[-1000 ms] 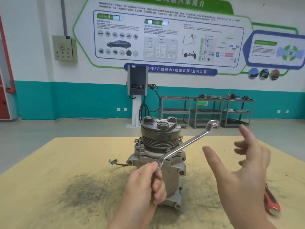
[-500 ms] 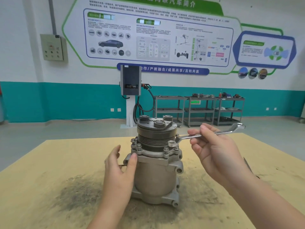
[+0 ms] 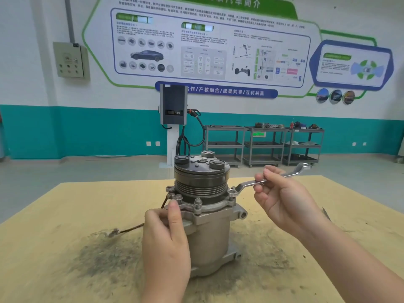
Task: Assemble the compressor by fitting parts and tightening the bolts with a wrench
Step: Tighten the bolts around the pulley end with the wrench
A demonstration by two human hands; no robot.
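The grey cast-metal compressor (image 3: 207, 232) stands upright in the middle of the yellowish wooden tabletop (image 3: 65, 215), right on a dark, grimy smudge. Its black ribbed pulley (image 3: 201, 180) sits on top, with hex-headed flange bolts (image 3: 198, 202) spaced around the collar below it. The left hand (image 3: 166, 239) is wrapped against the near-left side of the housing, thumb up along the flange, fingers curled around the body — a bracing grip. Over on the other side, the right hand (image 3: 284, 200) pinches the shank of a long silver offset ring wrench (image 3: 262, 182) between curled fingers and thumb. The wrench's near ring sits down over a bolt on the right edge of the flange, beside the pulley; the far ring sticks out past the fingers, angled slightly upward to the right. A thin dark wire (image 3: 131, 228) trails from the compressor's left side across the tabletop — its end lies on the smudge. Behind it all, a grey charging post (image 3: 173, 106) stands by the teal-banded wall, and grey metal shelf carts (image 3: 262, 145) line up to its right.
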